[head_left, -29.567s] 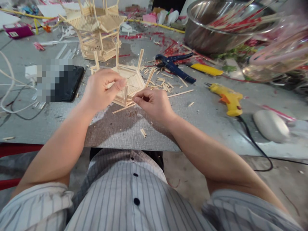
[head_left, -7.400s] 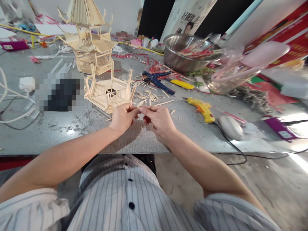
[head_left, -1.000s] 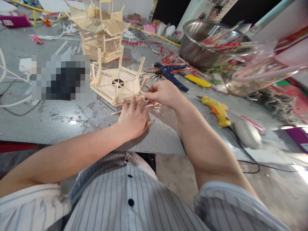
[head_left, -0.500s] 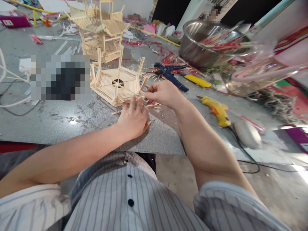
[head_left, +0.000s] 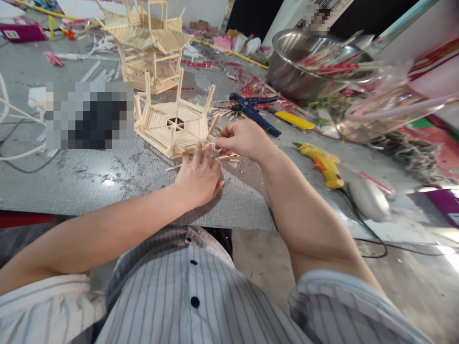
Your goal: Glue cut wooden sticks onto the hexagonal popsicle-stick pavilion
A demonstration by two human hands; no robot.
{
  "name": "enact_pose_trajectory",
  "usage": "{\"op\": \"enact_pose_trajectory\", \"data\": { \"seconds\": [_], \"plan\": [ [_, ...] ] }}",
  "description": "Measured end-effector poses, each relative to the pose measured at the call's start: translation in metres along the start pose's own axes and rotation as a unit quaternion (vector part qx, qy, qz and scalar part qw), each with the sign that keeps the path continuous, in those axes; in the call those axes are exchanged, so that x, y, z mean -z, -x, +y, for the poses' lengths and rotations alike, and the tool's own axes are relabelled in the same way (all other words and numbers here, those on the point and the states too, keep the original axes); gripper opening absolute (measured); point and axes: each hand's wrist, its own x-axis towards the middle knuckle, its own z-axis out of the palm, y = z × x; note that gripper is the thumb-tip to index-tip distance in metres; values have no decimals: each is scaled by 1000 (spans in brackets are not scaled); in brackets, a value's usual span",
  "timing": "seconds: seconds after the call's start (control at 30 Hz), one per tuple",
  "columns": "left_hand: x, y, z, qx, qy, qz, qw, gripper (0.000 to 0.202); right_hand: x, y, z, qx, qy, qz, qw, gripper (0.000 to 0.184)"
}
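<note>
A six-sided frame of thin wooden sticks (head_left: 154, 141) lies on the grey table, with short posts rising from its corners and a dark opening at its centre. My left hand (head_left: 200, 179) rests at its near right edge, fingers spread and fingertips against the sticks. One loose stick (head_left: 174, 167) pokes out to the left from beneath that hand. By the right corner post (head_left: 214, 123), my right hand (head_left: 238, 138) is closed in a pinch. Pale stick ends show at its fingertips, but what it grips is too small to make out.
Behind the frame stands a tiered stick pavilion (head_left: 154, 62). Blue pliers (head_left: 254, 112), a yellow cutter (head_left: 294, 120) and a yellow glue gun (head_left: 322, 165) with a cable lie rightward. A steel pot (head_left: 287, 67) stands farther back. A pixelated dark patch covers something left.
</note>
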Motion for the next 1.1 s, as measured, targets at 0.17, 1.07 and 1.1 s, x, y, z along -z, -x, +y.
{"op": "enact_pose_trajectory", "data": {
  "seconds": [0.17, 1.07, 1.1],
  "plan": [
    [0, 0, 0, 1, 6, -1, 1000, 47, 0, 1, -2, -12, 0, -2, 1000, 16],
    [1, 0, 0, 0, 0, -3, 1000, 47, 0, 0, -1, -16, -5, -9, 1000, 15],
    [1, -1, 0, 0, 1, -5, 1000, 48, 0, 0, -1, -14, -1, -9, 1000, 15]
  ]
}}
